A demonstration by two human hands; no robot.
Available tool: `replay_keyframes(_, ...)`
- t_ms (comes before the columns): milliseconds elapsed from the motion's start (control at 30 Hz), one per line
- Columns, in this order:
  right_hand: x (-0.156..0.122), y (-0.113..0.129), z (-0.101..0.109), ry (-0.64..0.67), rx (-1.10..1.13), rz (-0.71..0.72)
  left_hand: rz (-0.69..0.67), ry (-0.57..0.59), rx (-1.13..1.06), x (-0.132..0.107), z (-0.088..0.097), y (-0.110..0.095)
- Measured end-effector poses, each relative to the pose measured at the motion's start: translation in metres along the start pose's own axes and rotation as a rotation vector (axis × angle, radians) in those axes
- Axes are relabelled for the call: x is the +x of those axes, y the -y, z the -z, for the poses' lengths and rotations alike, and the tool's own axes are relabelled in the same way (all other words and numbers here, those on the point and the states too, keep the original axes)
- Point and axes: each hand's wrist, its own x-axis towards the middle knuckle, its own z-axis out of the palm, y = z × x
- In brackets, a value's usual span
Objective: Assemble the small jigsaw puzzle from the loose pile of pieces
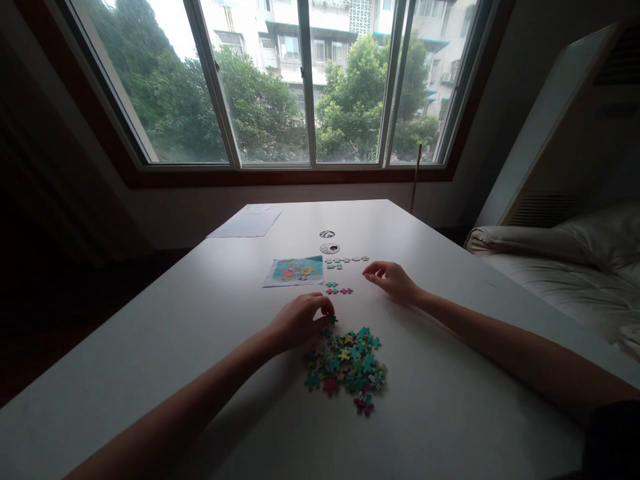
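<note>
My left hand [303,320] is closed in a pinch on a small green jigsaw piece [333,320], just beyond the pile. Below it lies a heap of loose jigsaw pieces [350,357], mostly green with some yellow and pink. My right hand [393,281] rests at the right of the sorted pieces, its fingers loosely bent and nothing seen in them. Between the hands lie a few green and pink pieces [346,291]. Farther off, pale pieces [347,260] form a short row. A picture card [299,271] with colourful cartoon figures lies beyond my left hand.
The white table [125,333] stretches toward the window [310,165]. Two round black-and-white marks [329,249] show near its middle. Sheets of paper [245,223] lie at the far left corner. A cushioned seat [560,267] stands to the right, and a thin stick [415,179] leans by the wall.
</note>
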Motion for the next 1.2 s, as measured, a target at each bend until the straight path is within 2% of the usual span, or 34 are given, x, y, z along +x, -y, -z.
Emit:
replay_keyframes(100, -0.029, 0.026, -0.003, 0.059, 0.095, 0.055, -0.023, -0.025, -0.028, -0.001, 0.001, -0.005)
replay_keyframes(200, -0.047, 0.043, -0.005, 0.098, 0.142, 0.079, -0.005, -0.044, -0.081, -0.002, 0.000, -0.009)
replay_keyframes(433, -0.050, 0.058, -0.008, 0.046, 0.135, 0.132, 0.069, -0.131, -0.420, 0.001, -0.003, -0.013)
replay_keyframes(600, -0.054, 0.071, -0.008, -0.005, 0.034, 0.210, 0.255, -0.112, -0.811, 0.004, 0.002, -0.027)
replay_keyframes(700, -0.057, 0.075, -0.010, -0.032, -0.022, 0.239, 0.339, -0.087, -0.963, 0.003, 0.005, -0.036)
replay_keyframes(900, -0.059, 0.075, -0.011, -0.102, -0.050, 0.245, 0.368, -0.072, -1.020, 0.001, 0.003, -0.044)
replay_keyframes(1200, -0.059, 0.074, -0.008, -0.138, -0.079, 0.290, 0.450, -0.058, -0.978, -0.001, 0.004, -0.049)
